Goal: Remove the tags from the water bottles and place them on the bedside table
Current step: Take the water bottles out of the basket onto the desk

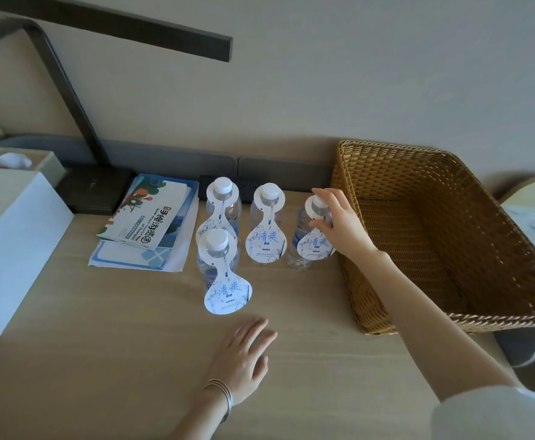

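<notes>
Several clear water bottles with white caps stand on the wooden bedside table (101, 360), each with a white and blue paper tag hung on its neck. The nearest bottle (217, 258) carries a tag (228, 295) that points toward me. Behind it stand a back left bottle (223, 198) and a middle bottle (267, 208) with its tag (266, 242). My right hand (339, 223) grips the neck of the rightmost bottle (304, 227), fingers over its cap and tag (315, 246). My left hand (244, 354) lies flat on the table, fingers apart, holding nothing.
A woven wicker basket (386, 325) stands at the right, close to the rightmost bottle. Leaflets (147, 220) lie left of the bottles. A white box (12, 249) sits at the far left, a tissue box (21, 161) behind it, and a black lamp base (94, 192) at the back.
</notes>
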Demonstrator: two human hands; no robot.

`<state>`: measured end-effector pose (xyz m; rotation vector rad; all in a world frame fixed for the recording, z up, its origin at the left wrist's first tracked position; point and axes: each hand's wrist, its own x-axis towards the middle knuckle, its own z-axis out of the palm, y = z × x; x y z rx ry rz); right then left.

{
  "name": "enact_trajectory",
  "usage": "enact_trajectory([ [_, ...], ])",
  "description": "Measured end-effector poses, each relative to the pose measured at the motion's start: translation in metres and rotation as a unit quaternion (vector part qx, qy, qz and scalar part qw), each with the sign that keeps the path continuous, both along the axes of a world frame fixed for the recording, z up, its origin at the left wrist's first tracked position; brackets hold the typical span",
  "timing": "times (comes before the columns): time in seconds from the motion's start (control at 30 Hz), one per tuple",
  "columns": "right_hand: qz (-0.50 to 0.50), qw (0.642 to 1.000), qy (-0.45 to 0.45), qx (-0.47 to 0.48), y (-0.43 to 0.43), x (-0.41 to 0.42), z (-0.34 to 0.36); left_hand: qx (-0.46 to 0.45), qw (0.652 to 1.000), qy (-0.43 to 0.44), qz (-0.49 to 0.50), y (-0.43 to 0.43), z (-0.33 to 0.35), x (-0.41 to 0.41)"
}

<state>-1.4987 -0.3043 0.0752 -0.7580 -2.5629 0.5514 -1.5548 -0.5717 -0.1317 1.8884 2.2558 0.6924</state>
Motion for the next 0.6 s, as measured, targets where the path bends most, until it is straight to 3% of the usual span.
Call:
enact_trajectory([
  [0.17,0.000,0.999,-0.038,0.012,-0.003,0.004,0.005,0.008,1.000,-0.004,0.000,0.000,0.002,0.000],
  [0.3,0.002,0.990,-0.016,0.141,-0.022,0.016,0.013,0.011,1.000,0.001,-0.001,-0.001,0.001,0.000],
  [0.47,0.125,0.952,0.031,0.278,-0.071,0.011,0.024,0.016,1.000,0.007,-0.008,-0.018,-0.003,-0.009],
  [0.6,0.186,0.947,0.017,0.260,-0.111,-0.018,0.021,0.011,0.999,0.023,0.044,-0.054,-0.002,-0.029],
])
